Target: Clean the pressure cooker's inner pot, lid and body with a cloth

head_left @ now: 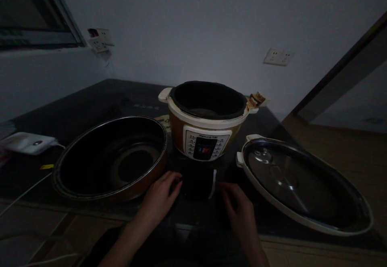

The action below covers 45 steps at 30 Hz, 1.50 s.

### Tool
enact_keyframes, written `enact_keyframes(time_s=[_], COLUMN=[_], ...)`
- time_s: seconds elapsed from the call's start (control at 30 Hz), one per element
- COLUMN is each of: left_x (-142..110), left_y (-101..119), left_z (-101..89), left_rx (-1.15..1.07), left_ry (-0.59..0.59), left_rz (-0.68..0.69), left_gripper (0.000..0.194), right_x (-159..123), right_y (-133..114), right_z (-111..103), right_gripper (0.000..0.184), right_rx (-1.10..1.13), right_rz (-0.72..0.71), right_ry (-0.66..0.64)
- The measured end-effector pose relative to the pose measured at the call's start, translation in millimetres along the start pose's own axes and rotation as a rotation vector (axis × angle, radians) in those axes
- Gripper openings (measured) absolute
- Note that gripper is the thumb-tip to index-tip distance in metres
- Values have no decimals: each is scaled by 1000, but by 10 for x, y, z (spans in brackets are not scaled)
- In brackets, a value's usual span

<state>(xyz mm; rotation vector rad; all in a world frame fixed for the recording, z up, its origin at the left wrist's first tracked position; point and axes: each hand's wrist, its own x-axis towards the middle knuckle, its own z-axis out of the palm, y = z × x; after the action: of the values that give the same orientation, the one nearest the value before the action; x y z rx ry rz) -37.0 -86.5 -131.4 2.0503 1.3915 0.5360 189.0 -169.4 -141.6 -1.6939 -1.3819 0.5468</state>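
My left hand [161,192] is low over the dark counter, beside the wide brown pot [148,174] with its black inside. Its thumb and fingertips are curled close together at the left edge of a flat black item [196,182]. Along that item's right side runs a thin white strip [213,184]. My right hand [238,204] is to the right of the strip, fingers curled and thumb near them. Gloom hides whatever either hand pinches. Behind the hands stands a brown and cream electric cooker [207,142], uncovered, with a dark inner pot [208,97].
A glass lid [290,182] with a cream rim lies at the right. At the left are a white device [30,142], a cable [27,192] and a yellow tag [46,166]. A crumpled brown wrapper [255,99] lies behind the cooker's right handle. Wall sockets [277,57] are above.
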Motion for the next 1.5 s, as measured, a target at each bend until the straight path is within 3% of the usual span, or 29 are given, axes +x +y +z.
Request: enact_keyframes(time_s=[0.37,0.57,0.67,0.83,0.97,1.07,1.2,1.3,1.4,1.47,1.5], left_x=[165,210,225,261,157,50,-12,-93,-272,-408,-467], left_y=[203,207,172,245,388,458,554,642,637,557,502], left_z=[101,187,238,233,243,358,440,262,-80,-352,-501], left_rx=[356,298,129,-505,-909,-1027,-978,-1053,-1238,-1367,-1420], left_ry=[-72,-8,23,18,-139,-203,-48,-96,-164,-35,108], left_rz=[-140,-18,18,-11,-135,-177,-114,-26,-118,-272,-370], left_gripper=[44,17,13,43,49,55,41,30,32,34,34], right_x=[172,146,117,82,41,-6,-55,-49,15,90,136], right_y=[-3,96,144,178,213,238,206,96,-97,-266,-360], right_z=[274,256,244,188,156,172,159,44,-118,-182,-186], right_gripper=[34,34,34,40,37,33,32,37,40,40,39], right_rx=[-468,-450,-438,-371,-244,-144,13,107,151,162,168], right_rz=[-48,-87,-110,-102,-81,-70,-24,61,98,75,54], right_ry=[21,-5,7,8,1,0,-25,-35,-71,-107,-130])
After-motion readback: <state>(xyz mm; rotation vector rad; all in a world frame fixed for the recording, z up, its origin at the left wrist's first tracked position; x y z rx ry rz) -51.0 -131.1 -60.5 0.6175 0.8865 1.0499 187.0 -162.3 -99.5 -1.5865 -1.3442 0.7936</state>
